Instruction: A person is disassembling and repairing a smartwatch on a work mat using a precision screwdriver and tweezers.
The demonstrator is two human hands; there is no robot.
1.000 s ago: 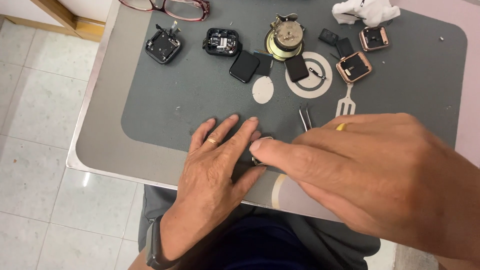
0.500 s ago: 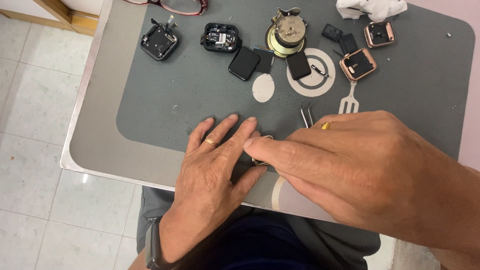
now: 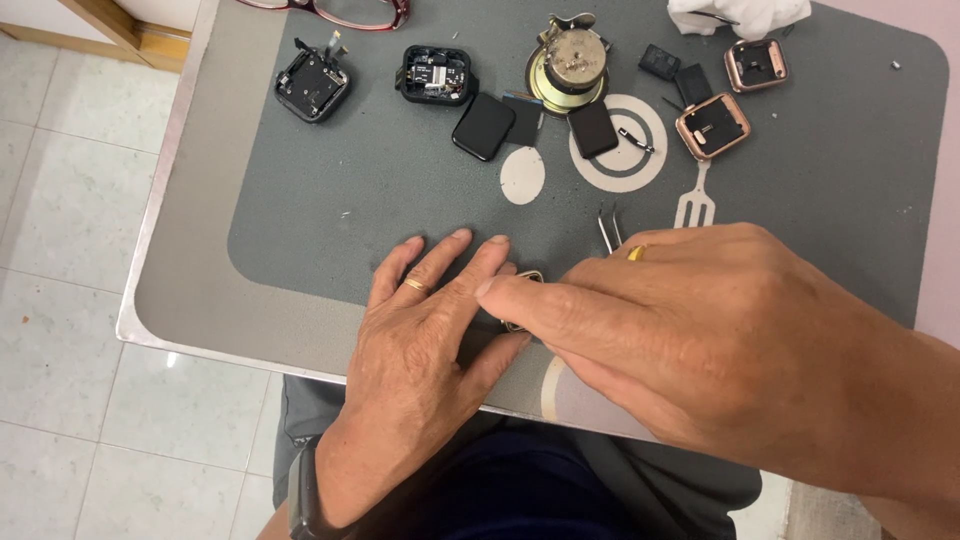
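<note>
Watch case [image 3: 524, 300], a small metal-rimmed square, lies on the near edge of the grey mat [image 3: 400, 200], almost wholly covered by both hands. Since a second ago little has changed: the view has shifted slightly while the hands stay put, so the pressing work looks ongoing. The left hand [image 3: 425, 340] lies flat, fingers spread, pinning the case from its left. The right hand [image 3: 700, 330] bears on it from its right, index finger extended over it. Tweezers [image 3: 608, 228] lie just beyond the case.
</note>
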